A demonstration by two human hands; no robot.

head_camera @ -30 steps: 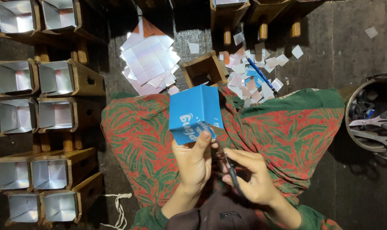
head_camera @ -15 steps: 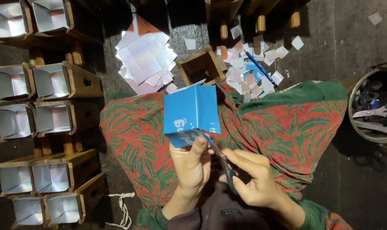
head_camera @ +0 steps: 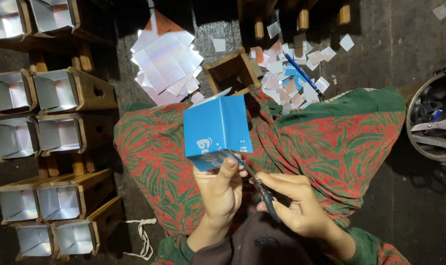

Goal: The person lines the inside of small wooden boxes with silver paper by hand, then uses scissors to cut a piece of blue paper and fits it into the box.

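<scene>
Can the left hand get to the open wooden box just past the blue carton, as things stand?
Probably not right away. The left hand is gripping the blue carton, which sits between it and the wooden box. The right hand has scissors at the carton's lower edge. Nothing else blocks the path.

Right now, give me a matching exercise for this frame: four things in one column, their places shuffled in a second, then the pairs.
Things:
1. blue carton
2. scissors
3. foil-lined boxes
4. round bin

Places:
A. right edge of view
B. in the right hand
C. rows along the left
D. held by the left hand

Pairs: 1-D, 2-B, 3-C, 4-A
</scene>
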